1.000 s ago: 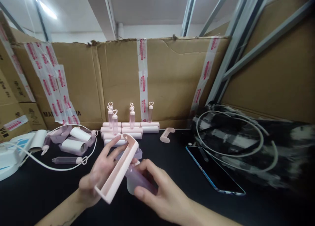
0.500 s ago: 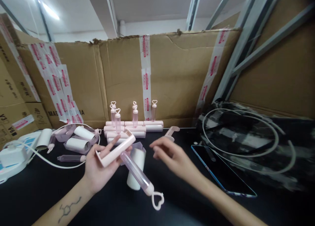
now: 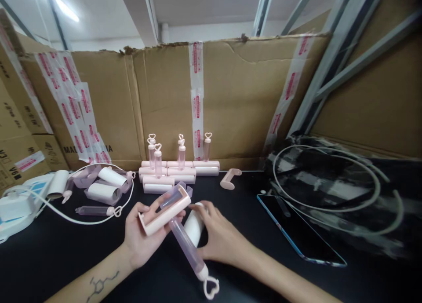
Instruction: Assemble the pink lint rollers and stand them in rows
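Note:
My left hand (image 3: 145, 232) is closed around a pink lint roller (image 3: 166, 215) by its open frame. The roller's translucent handle (image 3: 188, 246) slants down to the right and ends in a heart-shaped loop. A white paper roll (image 3: 194, 227) lies partly behind this handle, and my right hand (image 3: 220, 235) has its fingers curled around the roll's right side. Just behind the held frame, a translucent lilac cover (image 3: 186, 190) is partly hidden.
Several assembled lint rollers (image 3: 169, 175) stand stacked before the cardboard wall (image 3: 165, 100). A pink curved piece (image 3: 230, 179) lies to their right. At left are loose rolls (image 3: 103, 192), a handle (image 3: 94, 210) and a white cable (image 3: 70, 220); at right, a phone (image 3: 300, 230) and coiled tubing (image 3: 376, 184).
My right hand has moved left and down onto the white paper roll, uncovering the pink curved piece. My left hand has shifted slightly right and down with the lint roller.

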Available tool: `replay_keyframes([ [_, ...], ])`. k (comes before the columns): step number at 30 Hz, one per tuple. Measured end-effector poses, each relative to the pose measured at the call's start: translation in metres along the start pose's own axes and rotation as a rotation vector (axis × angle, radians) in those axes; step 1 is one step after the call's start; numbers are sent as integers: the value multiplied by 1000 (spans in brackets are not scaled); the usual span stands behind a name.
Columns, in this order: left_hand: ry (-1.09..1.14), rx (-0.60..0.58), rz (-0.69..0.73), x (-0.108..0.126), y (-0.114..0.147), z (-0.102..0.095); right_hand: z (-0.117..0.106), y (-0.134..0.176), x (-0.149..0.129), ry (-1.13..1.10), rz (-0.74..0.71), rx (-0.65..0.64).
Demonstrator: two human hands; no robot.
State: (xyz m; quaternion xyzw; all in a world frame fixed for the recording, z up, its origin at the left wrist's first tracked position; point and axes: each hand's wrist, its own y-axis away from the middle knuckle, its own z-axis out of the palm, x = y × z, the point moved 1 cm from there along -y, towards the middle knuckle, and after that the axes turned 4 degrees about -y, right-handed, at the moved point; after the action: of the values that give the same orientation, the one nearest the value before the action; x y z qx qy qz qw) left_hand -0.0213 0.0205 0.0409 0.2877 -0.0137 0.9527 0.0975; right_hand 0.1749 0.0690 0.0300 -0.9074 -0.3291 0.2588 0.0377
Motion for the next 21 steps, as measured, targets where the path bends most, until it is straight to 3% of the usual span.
replay_keyframes([
  [2,-15,-10,-15,-6,-1,-1,-19,-7,7,-8,-17,128],
  [5,-12,-14,-40,-15,-1,-1,-44,-10,4,83,-91,424],
  [7,-22,-23,-68,-21,0,-1,-48,-5,-7,112,-201,510],
  [10,-108,-17,-95,-30,5,-2,-37,6,-27,12,-282,414],
  [14,-230,-83,-177,-38,10,-5,-22,14,-37,-165,-225,266],
  [18,-284,-187,-254,-41,9,-4,-21,14,-34,-133,-212,212],
  [21,-281,-133,-259,-42,7,-4,-17,15,-35,-92,-235,155],
])
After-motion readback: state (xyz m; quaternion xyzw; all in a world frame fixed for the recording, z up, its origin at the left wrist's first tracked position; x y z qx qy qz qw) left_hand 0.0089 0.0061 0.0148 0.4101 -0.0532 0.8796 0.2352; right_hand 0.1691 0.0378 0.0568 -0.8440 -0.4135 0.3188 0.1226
